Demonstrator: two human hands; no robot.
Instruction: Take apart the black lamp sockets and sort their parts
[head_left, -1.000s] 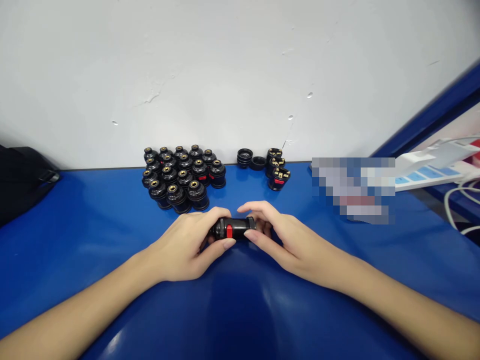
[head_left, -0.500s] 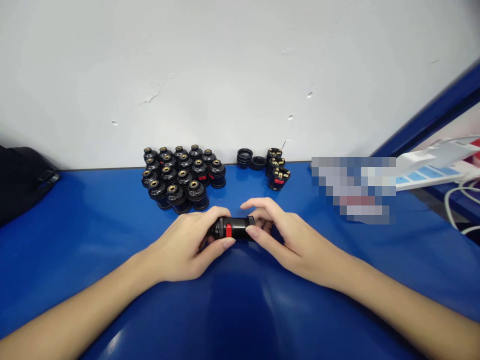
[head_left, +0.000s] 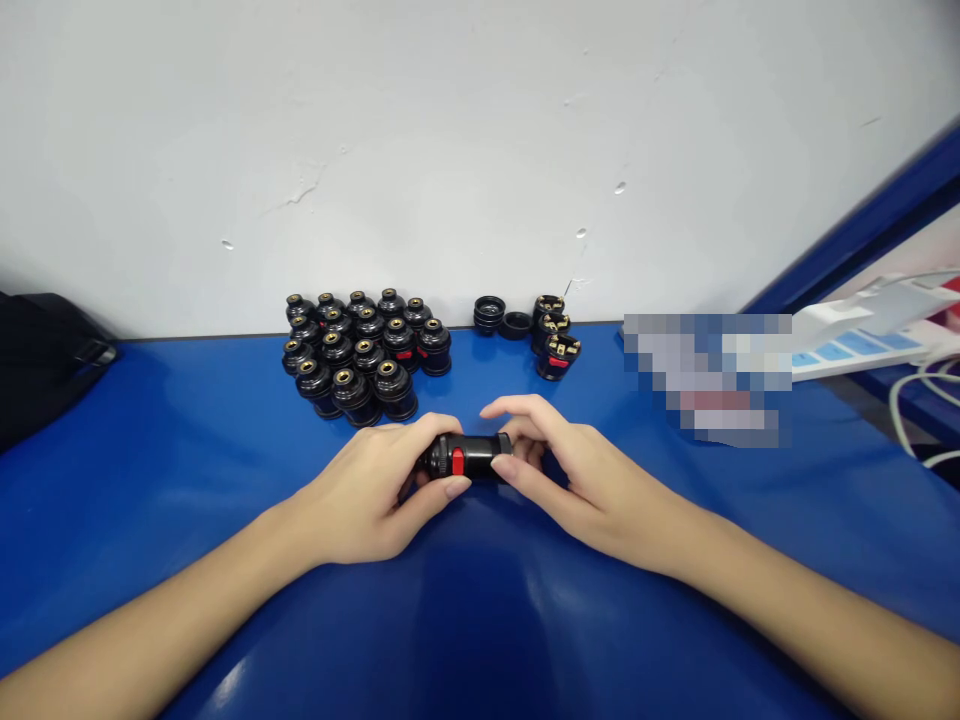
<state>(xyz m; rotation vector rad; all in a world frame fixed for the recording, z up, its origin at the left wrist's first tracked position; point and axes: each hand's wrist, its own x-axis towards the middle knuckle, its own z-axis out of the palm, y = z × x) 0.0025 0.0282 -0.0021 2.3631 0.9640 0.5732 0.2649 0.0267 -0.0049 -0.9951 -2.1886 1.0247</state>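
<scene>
Filling the back of the view, a pale wall (head_left: 450,150) rose behind a glossy blue tabletop (head_left: 187,640). At the right edge lay a white power strip (head_left: 862,350) with pale cables (head_left: 896,410), beside a pixelated patch (head_left: 705,380) whose contents could not be told; at the far left sat a dark cloth item (head_left: 45,365). The left hand (head_left: 360,490) was closed round the domed end of a black lamp holder (head_left: 480,457), thumb below and forefinger above. The right hand (head_left: 592,490) was pinching the other end lightly between thumb and curled fingers, its forefinger lifted clear. The lamp holder lay on its side between them, near the middle of the table. Behind the left hand stood a cluster of assembled lamp holders (head_left: 352,395), upright and packed together, brass-coloured holes on top. Farther right, three open socket bodies (head_left: 555,370) showed metal contacts, and near them were a ridged black cup (head_left: 489,318) and a low black ring (head_left: 516,328). Smallest was the red switch (head_left: 458,461) on the held piece, turned toward the camera. With its dome already joined to its barrel, that piece appeared much closer to the clustered ones than to the open three.
</scene>
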